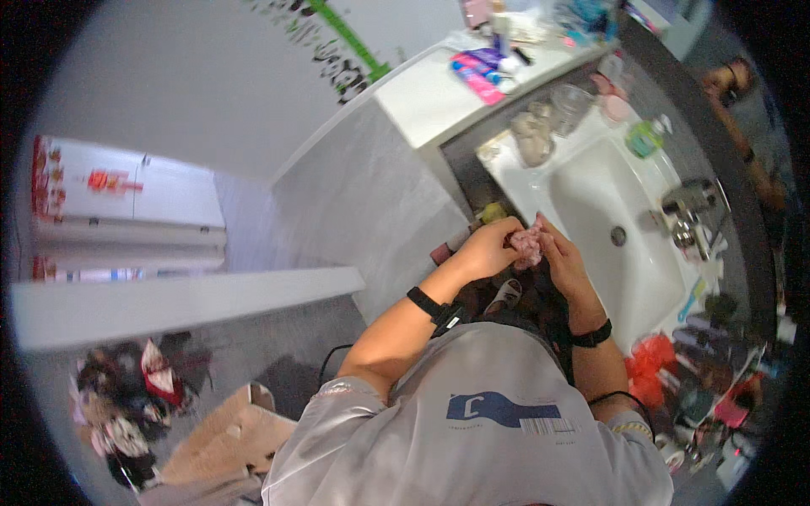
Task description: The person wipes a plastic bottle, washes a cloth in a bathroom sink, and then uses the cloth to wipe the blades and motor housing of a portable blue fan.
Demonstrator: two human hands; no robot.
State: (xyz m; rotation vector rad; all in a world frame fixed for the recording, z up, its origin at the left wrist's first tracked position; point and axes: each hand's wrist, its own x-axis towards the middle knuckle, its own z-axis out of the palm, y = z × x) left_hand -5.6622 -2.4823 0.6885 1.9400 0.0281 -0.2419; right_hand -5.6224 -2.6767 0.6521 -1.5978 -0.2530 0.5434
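Note:
Between my two hands is a crumpled pink cloth [527,245], held in front of my body near the sink's front edge. My left hand [497,248] grips one side of it with curled fingers. On the other side, my right hand [562,256] pinches it between thumb and fingers. Just beyond lies the white washbasin [595,190], with a dark drain [618,236] in its bowl and a chrome faucet [686,231] at its back. The cloth's exact shape is blurred and partly covered by my fingers.
A green soap bottle [645,138], a clear container [571,104] and a greyish bundle [533,134] stand along the basin. Red plastic [652,364] and clutter crowd its right end. A white ledge [417,120] holds bottles and packets. A cardboard box [231,436] sits on the floor behind left.

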